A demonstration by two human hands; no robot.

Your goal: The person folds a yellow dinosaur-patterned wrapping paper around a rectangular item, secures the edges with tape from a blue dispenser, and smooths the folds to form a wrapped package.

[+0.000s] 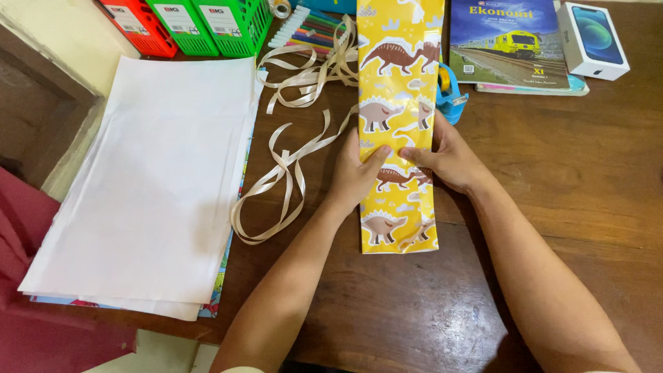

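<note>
A long strip of yellow wrapping paper (398, 103) printed with brown dinosaurs lies folded around something flat on the brown wooden table (566, 193). My left hand (353, 176) grips its left edge, thumb pressed on top near the middle seam. My right hand (445, 160) holds the right edge, thumb meeting the left thumb on the paper. What is wrapped inside is hidden.
Cream ribbon (286, 173) curls left of the package. A stack of white sheets (148, 179) covers the table's left side. Red and green baskets (200, 24), coloured markers (311, 27), a blue tape dispenser (450, 93), a book (511, 41) and a white box (592, 40) line the back.
</note>
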